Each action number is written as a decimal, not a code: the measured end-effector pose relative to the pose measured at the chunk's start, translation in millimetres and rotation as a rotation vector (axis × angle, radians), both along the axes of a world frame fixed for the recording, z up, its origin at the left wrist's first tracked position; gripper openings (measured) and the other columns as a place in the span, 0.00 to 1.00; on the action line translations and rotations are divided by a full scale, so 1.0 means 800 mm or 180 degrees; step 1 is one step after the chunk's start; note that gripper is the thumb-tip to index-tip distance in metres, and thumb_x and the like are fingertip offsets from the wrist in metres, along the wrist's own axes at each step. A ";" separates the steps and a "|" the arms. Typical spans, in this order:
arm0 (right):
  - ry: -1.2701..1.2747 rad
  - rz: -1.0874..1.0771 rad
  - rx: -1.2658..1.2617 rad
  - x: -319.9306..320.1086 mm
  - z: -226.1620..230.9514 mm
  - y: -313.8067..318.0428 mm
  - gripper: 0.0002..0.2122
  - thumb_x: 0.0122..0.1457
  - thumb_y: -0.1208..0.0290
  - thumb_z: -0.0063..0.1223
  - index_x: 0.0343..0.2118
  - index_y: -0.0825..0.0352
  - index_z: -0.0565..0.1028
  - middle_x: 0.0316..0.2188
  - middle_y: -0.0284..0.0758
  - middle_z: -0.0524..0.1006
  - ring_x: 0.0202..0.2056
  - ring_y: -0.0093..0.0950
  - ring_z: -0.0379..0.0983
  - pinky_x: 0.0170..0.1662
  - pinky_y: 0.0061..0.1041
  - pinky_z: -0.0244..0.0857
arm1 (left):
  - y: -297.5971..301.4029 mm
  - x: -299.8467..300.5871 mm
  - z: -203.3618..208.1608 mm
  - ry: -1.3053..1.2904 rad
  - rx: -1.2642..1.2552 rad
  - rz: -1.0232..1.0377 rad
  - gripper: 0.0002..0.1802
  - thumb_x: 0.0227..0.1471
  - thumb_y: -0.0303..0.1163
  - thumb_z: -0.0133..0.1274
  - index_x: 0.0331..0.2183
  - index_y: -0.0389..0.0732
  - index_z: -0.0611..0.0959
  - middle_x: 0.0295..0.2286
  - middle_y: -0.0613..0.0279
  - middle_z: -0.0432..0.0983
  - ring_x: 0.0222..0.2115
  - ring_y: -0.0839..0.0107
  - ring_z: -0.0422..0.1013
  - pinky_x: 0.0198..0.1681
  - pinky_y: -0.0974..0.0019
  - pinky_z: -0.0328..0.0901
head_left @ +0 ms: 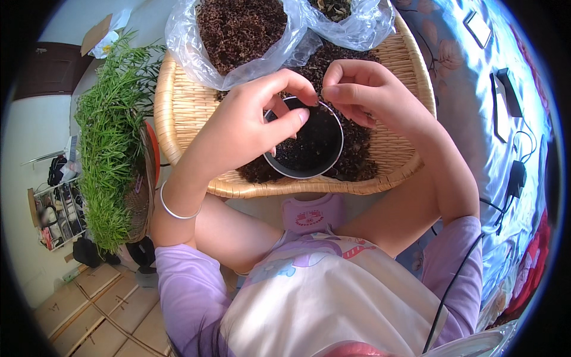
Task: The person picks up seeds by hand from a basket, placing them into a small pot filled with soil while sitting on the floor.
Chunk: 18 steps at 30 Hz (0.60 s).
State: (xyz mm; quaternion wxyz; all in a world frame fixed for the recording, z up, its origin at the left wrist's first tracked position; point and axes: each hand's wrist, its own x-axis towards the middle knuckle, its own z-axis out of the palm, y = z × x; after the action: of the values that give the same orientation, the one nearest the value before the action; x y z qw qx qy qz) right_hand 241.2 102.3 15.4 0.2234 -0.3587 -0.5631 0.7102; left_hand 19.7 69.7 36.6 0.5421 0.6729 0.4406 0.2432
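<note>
A round pot (339, 156) with a pale rim and dark inside stands on the woven tray, partly filled with dark soil (306, 149). Over its left side my left hand (262, 116) is curled, thumb and index finger brought close in a pinch. Dark specks show at its fingertips. My right hand (372, 92) hovers by the pot's far right rim, thumb and index finger pinched together, other fingers folded under. Its fingertips nearly meet those of the left hand. Anything between the fingers of either hand is too small to make out.
The woven tray (187, 113) bears loose brown soil around the pot. A clear plastic bag of brown growing medium (241, 33) stands behind, beside a second bag (360, 27). Leafy green plants (107, 143) stand left. At right, a patterned cloth (464, 119) holds dark devices and cables.
</note>
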 end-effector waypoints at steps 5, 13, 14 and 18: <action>0.0008 -0.0011 -0.0228 -0.001 0.001 -0.002 0.09 0.56 0.63 0.50 0.29 0.64 0.75 0.17 0.25 0.68 0.16 0.11 0.61 0.17 0.11 0.49 | -0.001 0.005 -0.005 0.0288 0.0802 -0.0149 0.10 0.53 0.28 0.54 0.38 0.36 0.77 0.33 0.65 0.74 0.23 0.83 0.69 0.19 0.81 0.63; 0.0090 0.0056 -0.0444 0.001 0.005 -0.003 0.11 0.56 0.62 0.48 0.30 0.65 0.75 0.18 0.26 0.69 0.16 0.12 0.61 0.17 0.12 0.49 | -0.001 0.005 0.004 -0.0224 -0.0187 -0.0020 0.09 0.56 0.29 0.50 0.37 0.35 0.78 0.33 0.63 0.76 0.24 0.82 0.70 0.18 0.82 0.63; 0.0156 0.0068 -0.0361 0.001 0.006 -0.003 0.10 0.57 0.62 0.48 0.31 0.65 0.75 0.18 0.26 0.69 0.16 0.12 0.61 0.17 0.12 0.50 | -0.002 0.004 0.004 -0.0303 -0.0307 0.0007 0.09 0.57 0.30 0.49 0.37 0.34 0.78 0.34 0.63 0.76 0.24 0.82 0.70 0.18 0.81 0.63; 0.0359 0.0046 -0.0030 0.002 0.008 -0.009 0.09 0.58 0.64 0.50 0.33 0.66 0.74 0.21 0.27 0.72 0.19 0.12 0.64 0.18 0.11 0.51 | 0.000 0.000 0.007 -0.0396 -0.0442 0.0011 0.11 0.58 0.32 0.49 0.38 0.34 0.79 0.32 0.63 0.77 0.23 0.82 0.70 0.18 0.81 0.64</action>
State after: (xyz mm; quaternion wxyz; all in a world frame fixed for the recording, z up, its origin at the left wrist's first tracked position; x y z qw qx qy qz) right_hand 242.9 95.4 21.5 0.2479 -0.3151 -0.5488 0.7335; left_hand 19.8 70.0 41.9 0.6135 0.6165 0.4230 0.2543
